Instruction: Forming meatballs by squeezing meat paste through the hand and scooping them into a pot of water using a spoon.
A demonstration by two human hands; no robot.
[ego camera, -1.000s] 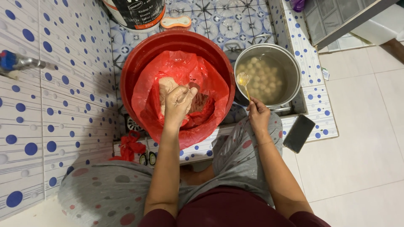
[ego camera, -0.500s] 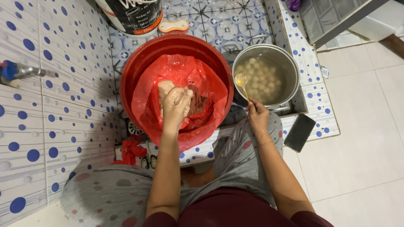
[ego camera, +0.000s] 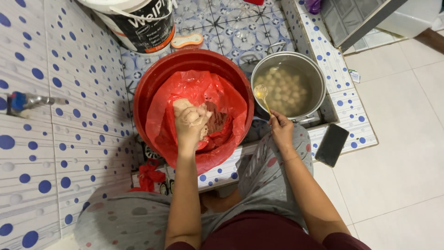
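1. The paint bucket [ego camera: 138,23] is cut off by the top edge; what lies under the red plastic liner [ego camera: 222,99] in the red basin [ego camera: 157,83] is hidden.
2. Left hand [ego camera: 190,124]: closed around a lump of pale, sticky meat paste [ego camera: 182,107], held over the basin.
3. Right hand [ego camera: 280,131]: pinched on a slim spoon [ego camera: 261,94], its bowl over the steel pot [ego camera: 317,76].
4. In the pot, pale round balls [ego camera: 284,88] sit in cloudy water.
5. A flat dark phone [ego camera: 332,145] lies on the tiled ledge [ego camera: 351,109].

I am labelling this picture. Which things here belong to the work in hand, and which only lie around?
In use:
left hand
paste
red bag
red basin
right hand
spoon
steel pot

Lying about:
dark phone
paint bucket
tap
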